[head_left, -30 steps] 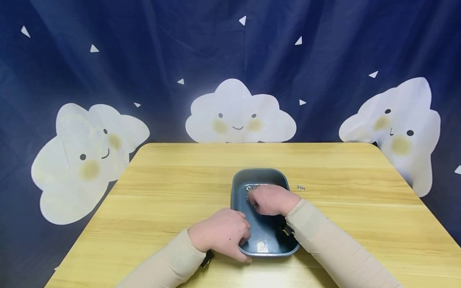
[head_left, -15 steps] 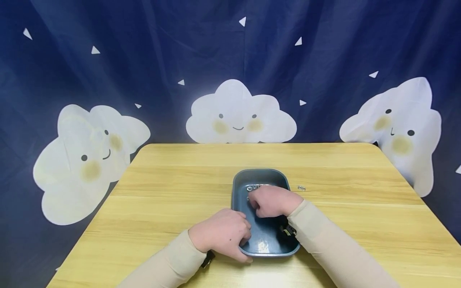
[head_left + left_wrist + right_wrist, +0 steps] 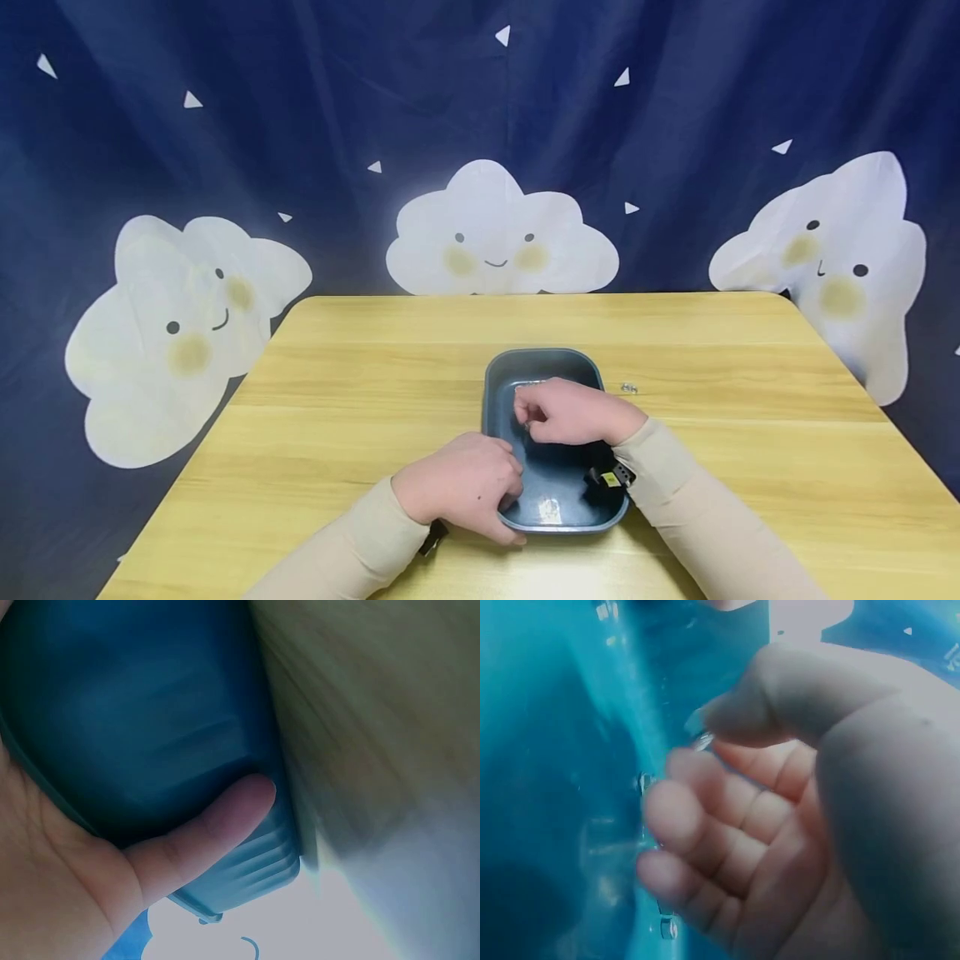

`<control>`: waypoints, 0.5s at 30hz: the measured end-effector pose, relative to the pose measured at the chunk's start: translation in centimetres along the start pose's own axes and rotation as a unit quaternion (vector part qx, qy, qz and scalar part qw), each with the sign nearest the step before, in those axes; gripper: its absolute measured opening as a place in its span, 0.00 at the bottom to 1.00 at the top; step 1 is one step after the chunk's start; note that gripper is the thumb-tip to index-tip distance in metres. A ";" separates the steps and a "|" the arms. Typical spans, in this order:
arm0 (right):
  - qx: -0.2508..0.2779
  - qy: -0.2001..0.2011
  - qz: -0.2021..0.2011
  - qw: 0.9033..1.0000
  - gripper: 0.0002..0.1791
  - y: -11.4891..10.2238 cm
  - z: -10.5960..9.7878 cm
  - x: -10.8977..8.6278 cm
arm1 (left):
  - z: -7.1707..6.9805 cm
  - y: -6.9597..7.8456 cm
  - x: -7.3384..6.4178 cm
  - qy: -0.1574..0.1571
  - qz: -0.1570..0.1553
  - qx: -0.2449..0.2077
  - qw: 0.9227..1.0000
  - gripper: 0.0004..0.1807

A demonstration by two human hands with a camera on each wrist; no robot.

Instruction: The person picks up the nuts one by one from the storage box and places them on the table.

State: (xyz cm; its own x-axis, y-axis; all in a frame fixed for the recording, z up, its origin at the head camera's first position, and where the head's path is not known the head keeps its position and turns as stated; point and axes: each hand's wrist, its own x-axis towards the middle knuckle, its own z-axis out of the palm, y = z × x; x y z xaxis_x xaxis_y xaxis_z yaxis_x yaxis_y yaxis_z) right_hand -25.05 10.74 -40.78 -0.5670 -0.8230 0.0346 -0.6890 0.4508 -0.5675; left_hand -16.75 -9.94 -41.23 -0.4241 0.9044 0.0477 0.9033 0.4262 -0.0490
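Observation:
A dark blue-grey plastic bin stands on the wooden table. My left hand grips its near left rim. In the left wrist view the thumb lies along the bin's outer wall. My right hand is inside the bin, over its far half. Between thumb and a finger it pinches a small metal nut, partly hidden and blurred. Other small metal nuts lie on the bin's floor by the wall, some covered by the fingers.
A couple of small metal nuts lie on the table just right of the bin. Behind the table hangs a dark blue curtain with cloud shapes.
My right hand has risen a little from the bin's floor and shifted slightly right, its fingertips now pinching a nut. The left hand keeps its place on the rim.

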 end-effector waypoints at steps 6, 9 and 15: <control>0.039 0.020 -0.010 0.999 0.08 -0.2 -0.3 0.0 | 0.0 -0.1 0.0 0.004 0.002 -0.004 1.000 0.29; 0.044 0.031 -0.015 0.998 0.09 -0.9 -0.8 -0.2 | 0.1 -0.1 0.0 0.007 0.002 -0.004 1.000 0.30; 0.022 0.051 -0.020 0.998 0.10 -2.6 -2.7 -1.2 | 0.0 0.0 0.1 0.001 -0.005 -0.010 1.000 0.30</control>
State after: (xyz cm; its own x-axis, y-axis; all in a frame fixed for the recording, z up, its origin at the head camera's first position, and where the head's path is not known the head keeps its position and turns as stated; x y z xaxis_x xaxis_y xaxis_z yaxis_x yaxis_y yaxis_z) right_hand -23.76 11.48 -37.16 -0.5834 -0.7998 0.1411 -0.6934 0.4001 -0.5993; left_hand -16.78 -9.87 -41.25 -0.4321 0.9004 0.0498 0.9006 0.4337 -0.0282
